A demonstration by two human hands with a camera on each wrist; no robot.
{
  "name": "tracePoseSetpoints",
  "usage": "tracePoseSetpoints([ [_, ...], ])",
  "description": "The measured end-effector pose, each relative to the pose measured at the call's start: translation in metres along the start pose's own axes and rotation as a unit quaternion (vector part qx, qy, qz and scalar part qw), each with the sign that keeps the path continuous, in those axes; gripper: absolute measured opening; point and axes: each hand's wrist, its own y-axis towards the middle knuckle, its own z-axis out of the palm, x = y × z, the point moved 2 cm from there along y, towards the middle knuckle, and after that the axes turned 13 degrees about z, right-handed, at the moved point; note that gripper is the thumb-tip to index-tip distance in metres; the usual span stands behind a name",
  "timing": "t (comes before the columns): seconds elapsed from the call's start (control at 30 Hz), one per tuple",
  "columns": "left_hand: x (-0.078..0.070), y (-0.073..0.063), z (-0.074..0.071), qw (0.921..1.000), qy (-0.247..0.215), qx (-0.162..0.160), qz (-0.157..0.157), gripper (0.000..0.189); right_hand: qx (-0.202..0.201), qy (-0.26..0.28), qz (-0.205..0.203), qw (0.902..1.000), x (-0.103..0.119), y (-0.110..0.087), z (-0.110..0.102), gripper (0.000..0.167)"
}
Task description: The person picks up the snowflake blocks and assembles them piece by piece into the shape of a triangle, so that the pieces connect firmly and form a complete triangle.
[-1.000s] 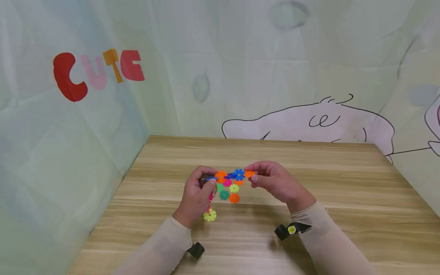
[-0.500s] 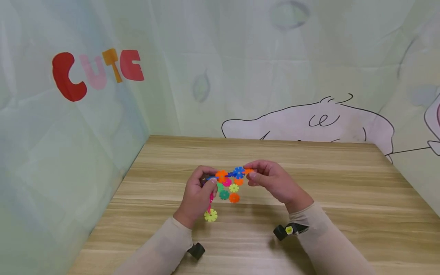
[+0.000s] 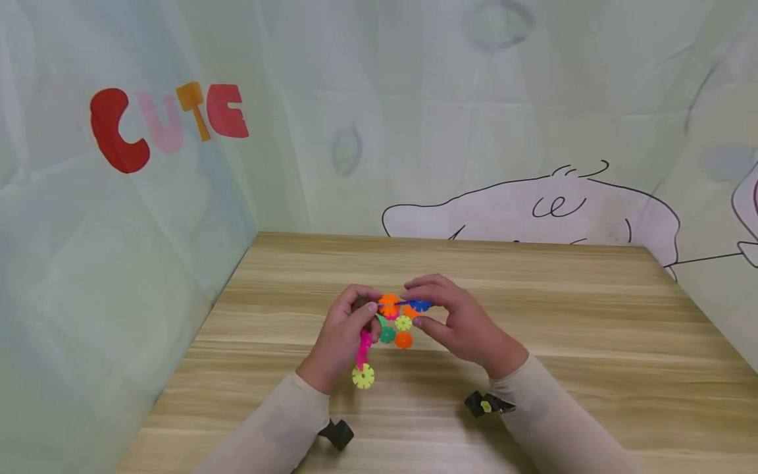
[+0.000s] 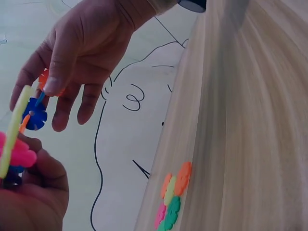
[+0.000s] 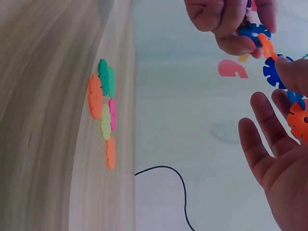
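A chain of interlocking snowflake discs spans both hands above the table. My left hand (image 3: pixel 340 332) grips its middle, near an orange disc (image 3: pixel 389 305). Below that hand hang pink discs (image 3: pixel 363 349), ending in a yellow disc (image 3: pixel 363 376). At the chain's other end, my right hand (image 3: pixel 464 326) pinches it between thumb and index finger, the other fingers spread. In the right wrist view the thumb lies against a dark blue disc (image 5: pixel 273 72), with an orange end disc (image 5: pixel 299 120) beside the palm. The right fingers hide that end disc in the head view.
Several loose discs lie on the wooden table (image 3: pixel 533 283) beyond the hands, among them a teal disc (image 3: pixel 387 334), an orange loose disc (image 3: pixel 404 340) and a yellow-green disc (image 3: pixel 403 322). A printed cloth backdrop (image 3: pixel 379 131) stands along the table's back and left edges.
My right hand has moved left, closer to the left hand, its fingers now over the chain's end. The blue disc there has tipped from facing the camera to nearly flat.
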Motion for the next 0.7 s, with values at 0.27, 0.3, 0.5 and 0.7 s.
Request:
tracePoseSetpoints([
  [0.27,0.0,0.001,0.003,0.998,-0.034,0.004,-0.053,0.028,-0.015,-0.011,-0.007,0.9998,-0.001,0.001,0.001,0.037],
  [0.3,-0.001,0.001,0.003,0.9976,-0.037,0.004,-0.058,0.029,-0.015,-0.008,-0.007,0.9998,-0.002,0.001,0.001,0.036],
  [0.5,-0.001,0.0,0.002,0.9963,-0.062,0.013,-0.058,0.034,-0.018,0.011,0.034,0.9992,-0.008,0.003,0.0,0.032],
  [0.7,-0.002,-0.001,0.0,0.9996,-0.016,0.017,-0.016,0.041,-0.019,0.064,0.109,0.9918,-0.013,0.003,-0.001,0.028],
])
